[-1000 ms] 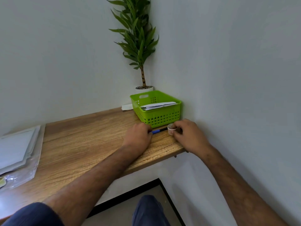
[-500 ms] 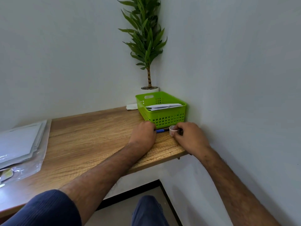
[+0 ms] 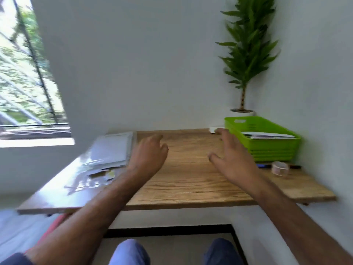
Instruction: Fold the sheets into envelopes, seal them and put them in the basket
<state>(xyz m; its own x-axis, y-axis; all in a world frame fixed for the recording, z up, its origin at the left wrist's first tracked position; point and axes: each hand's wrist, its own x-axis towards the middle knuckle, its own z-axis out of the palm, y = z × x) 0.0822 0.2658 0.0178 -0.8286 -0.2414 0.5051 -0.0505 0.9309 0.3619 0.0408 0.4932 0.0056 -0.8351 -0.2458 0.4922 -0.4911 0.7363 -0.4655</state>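
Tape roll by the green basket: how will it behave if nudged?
The tape roll is a small, hollow, see-through ring: probably light, sliding easily on the smooth wooden table. Round, so it may roll if on edge; blur hides that.

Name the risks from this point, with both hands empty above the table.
1. The left hand is nearest the stack of sheets, which lies loosely on glossy plastic. Pulling one sheet with one hand may drag the others along.
2. The tape roll and pen lie loose in front of the basket, close to the right hand and its forearm. A careless sweep might knock them off the table.
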